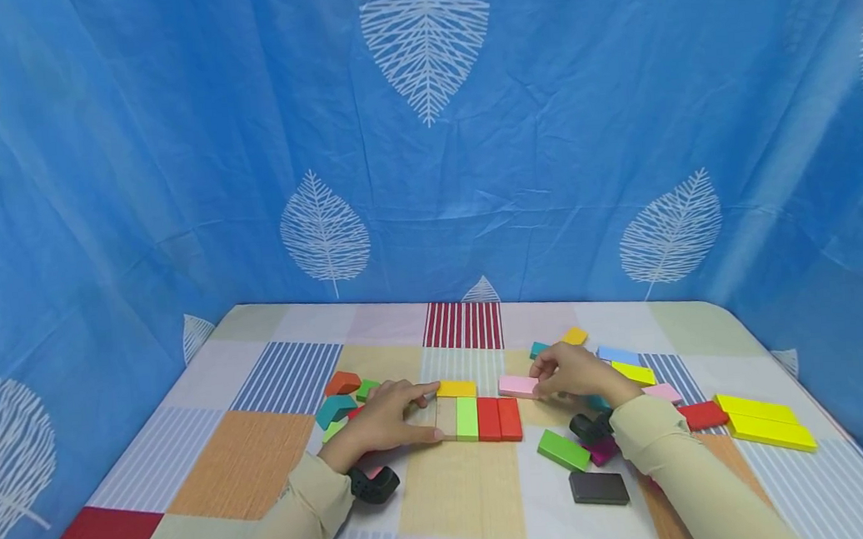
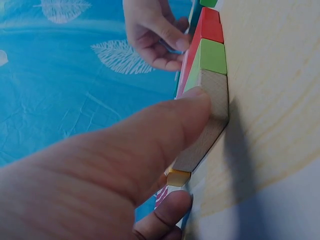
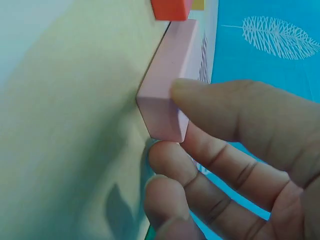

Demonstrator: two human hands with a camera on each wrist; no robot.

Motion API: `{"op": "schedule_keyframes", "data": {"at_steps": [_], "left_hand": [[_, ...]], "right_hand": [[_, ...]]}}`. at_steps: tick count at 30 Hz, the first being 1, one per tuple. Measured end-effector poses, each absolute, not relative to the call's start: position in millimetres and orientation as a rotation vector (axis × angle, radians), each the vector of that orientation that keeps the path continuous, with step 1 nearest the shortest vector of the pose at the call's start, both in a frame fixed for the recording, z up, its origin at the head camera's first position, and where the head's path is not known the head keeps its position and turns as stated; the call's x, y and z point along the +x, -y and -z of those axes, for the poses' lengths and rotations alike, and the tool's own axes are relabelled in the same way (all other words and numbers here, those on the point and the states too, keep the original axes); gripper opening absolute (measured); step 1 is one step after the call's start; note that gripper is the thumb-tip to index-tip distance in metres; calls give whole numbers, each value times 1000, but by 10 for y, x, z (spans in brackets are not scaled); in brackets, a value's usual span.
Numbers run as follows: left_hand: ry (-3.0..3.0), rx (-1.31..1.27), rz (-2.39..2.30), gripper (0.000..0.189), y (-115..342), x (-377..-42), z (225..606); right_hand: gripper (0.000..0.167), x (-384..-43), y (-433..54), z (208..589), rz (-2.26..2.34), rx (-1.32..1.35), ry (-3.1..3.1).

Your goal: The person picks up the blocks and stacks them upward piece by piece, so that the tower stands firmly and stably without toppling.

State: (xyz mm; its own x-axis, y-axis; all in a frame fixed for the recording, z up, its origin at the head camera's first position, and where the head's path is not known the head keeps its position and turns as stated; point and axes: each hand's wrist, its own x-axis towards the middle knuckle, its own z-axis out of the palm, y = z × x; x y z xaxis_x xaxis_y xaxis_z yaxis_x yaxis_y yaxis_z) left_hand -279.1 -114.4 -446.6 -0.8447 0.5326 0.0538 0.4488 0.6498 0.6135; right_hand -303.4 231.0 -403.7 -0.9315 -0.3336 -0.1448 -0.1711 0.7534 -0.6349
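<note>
Row (image 1: 467, 419) of wood, light-green and red blocks lies formed on the counter (image 1: 462, 493), amber block (image 1: 456, 389) along its far edge. Left hand (image 1: 383, 419), fingers extended, touches it. Right hand (image 1: 577, 370) pinches the pink block (image 1: 517, 386), apparently unplaced, just beside; scattered blocks (image 1: 563, 450) lie unused.

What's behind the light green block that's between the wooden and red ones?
A yellow block lies behind it, extending behind the neighbouring wooden block. What's beneath the yellow block is covered.
</note>
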Motion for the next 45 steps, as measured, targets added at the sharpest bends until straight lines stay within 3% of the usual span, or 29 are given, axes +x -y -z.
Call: {"op": "schedule_keyframes", "data": {"at_steps": [30,37,45], "left_hand": [[-2731,795,-961,79,1132,-2784,4444],[-2737,798,-946,79,1114,-2781,4425],[-2726,798,-969,79,1130,-2765,4415]], "right_hand": [[14,-3145,-2083,4101,1058,-482,-2556],[29,-3043,-2203,4039,1110,-623,-2538],[28,-2798,-2395,3966,1087,-871,-2605]]}}
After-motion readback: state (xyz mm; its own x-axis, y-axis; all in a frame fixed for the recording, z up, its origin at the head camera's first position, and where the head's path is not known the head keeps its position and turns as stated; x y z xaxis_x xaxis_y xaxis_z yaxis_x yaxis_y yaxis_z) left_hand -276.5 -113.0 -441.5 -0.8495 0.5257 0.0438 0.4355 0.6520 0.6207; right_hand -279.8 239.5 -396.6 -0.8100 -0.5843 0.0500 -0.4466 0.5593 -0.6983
